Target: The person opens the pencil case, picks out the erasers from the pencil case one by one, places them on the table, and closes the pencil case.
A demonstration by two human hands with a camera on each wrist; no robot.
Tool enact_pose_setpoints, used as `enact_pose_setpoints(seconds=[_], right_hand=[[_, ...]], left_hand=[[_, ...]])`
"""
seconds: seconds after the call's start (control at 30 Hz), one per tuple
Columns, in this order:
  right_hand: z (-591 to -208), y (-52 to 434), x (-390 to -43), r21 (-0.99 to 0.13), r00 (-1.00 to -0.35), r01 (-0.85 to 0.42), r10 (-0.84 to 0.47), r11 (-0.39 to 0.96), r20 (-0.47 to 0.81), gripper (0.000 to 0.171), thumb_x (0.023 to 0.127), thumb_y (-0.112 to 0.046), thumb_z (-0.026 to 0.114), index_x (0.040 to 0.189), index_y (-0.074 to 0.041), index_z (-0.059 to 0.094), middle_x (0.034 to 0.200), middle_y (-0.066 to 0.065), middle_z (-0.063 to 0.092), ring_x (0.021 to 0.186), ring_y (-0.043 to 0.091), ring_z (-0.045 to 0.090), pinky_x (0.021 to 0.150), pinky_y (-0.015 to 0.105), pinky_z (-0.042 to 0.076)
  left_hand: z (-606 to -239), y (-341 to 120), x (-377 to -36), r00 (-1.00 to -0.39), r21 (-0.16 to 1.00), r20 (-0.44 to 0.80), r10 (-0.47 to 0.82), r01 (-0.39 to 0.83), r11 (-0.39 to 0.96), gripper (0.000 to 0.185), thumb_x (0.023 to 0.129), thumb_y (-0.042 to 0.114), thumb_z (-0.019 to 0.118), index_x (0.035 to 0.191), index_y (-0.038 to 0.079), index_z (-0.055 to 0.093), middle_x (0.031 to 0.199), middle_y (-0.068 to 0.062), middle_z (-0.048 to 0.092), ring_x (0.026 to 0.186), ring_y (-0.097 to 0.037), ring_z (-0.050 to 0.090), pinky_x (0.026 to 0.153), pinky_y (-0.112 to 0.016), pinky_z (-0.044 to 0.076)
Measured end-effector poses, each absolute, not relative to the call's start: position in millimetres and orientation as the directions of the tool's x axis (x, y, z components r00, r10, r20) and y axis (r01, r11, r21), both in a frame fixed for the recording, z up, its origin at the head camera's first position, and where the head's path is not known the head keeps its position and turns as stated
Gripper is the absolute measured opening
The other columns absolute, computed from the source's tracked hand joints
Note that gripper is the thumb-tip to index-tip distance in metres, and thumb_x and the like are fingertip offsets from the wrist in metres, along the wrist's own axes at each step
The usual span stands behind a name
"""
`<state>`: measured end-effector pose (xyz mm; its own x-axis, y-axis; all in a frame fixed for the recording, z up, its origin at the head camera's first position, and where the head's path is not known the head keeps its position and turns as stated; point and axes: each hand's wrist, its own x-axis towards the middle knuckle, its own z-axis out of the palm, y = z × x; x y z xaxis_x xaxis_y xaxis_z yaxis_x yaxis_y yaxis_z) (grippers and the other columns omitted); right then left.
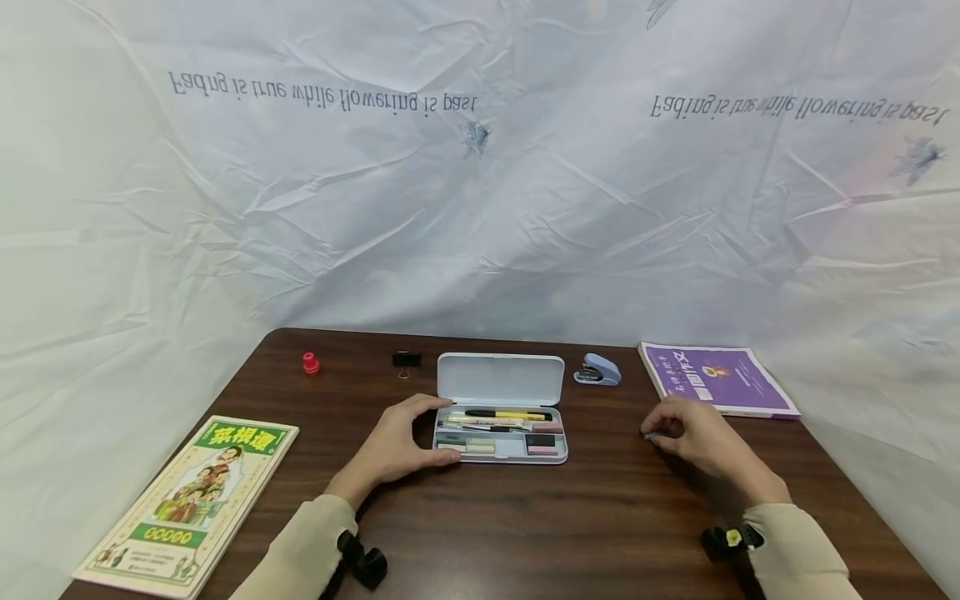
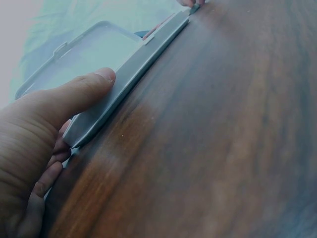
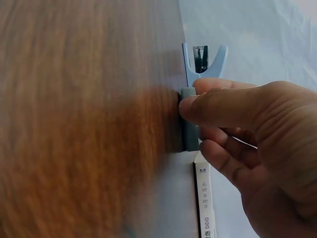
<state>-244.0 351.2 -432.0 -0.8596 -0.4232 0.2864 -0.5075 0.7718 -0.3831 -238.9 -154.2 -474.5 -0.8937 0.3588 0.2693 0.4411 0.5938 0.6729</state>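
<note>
An open pale-blue pencil case stands mid-table, its lid raised at the back. My left hand grips the left end, thumb at the front wall and fingers round behind. Inside lie a yellow-and-black pen, other pens, pale blocks and a black-and-pink block in the front compartments. To the right of the case, my right hand pinches a small grey-green block between thumb and fingers, close to the tabletop. Its exact kind I cannot tell.
Behind stand a red cap-like piece, a black binder clip and a light-blue stapler. A purple book lies at the back right, a green-and-yellow book at the front left. A white sheet hangs beyond the table.
</note>
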Motion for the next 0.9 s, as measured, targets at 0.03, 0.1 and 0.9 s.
enact_pose_setpoints(seconds=[0.03, 0.1, 0.9], right_hand=[[-431.7, 351.1, -243.5, -0.386, -0.864, -0.502, -0.426, 0.774, 0.269, 0.031, 0.085, 0.002, 0.094, 0.096, -0.024, 0.083, 0.095, -0.012, 0.072, 0.086, 0.004, 0.064, 0.073, 0.029, 0.057], [-431.3, 351.4, -243.0, -0.386, -0.869, -0.494, -0.427, 0.779, 0.249, 0.031, 0.086, 0.002, 0.094, 0.096, -0.025, 0.083, 0.096, -0.012, 0.071, 0.086, 0.005, 0.063, 0.074, 0.030, 0.056], [-396.0, 258.2, -265.2, -0.673, -0.805, -0.586, -0.423, 0.452, 0.416, 0.034, 0.095, 0.004, 0.085, 0.128, -0.003, 0.079, 0.120, 0.015, 0.079, 0.103, 0.025, 0.079, 0.090, 0.024, 0.063]], left_hand=[[-474.3, -154.3, -238.9, -0.895, 0.674, 0.267, 0.358, 0.439, 0.594, 0.082, 0.081, 0.050, 0.101, 0.151, 0.020, 0.070, 0.152, -0.002, 0.067, 0.145, -0.029, 0.061, 0.121, -0.058, 0.048], [-474.4, -154.6, -239.0, -0.894, 0.670, 0.267, 0.359, 0.440, 0.598, 0.082, 0.081, 0.050, 0.101, 0.151, 0.020, 0.070, 0.152, -0.002, 0.067, 0.145, -0.030, 0.061, 0.120, -0.059, 0.049], [-474.7, -153.3, -239.6, -0.890, 0.659, 0.273, 0.365, 0.450, 0.603, 0.082, 0.083, 0.054, 0.099, 0.151, 0.019, 0.070, 0.152, -0.004, 0.067, 0.144, -0.032, 0.062, 0.119, -0.061, 0.049]])
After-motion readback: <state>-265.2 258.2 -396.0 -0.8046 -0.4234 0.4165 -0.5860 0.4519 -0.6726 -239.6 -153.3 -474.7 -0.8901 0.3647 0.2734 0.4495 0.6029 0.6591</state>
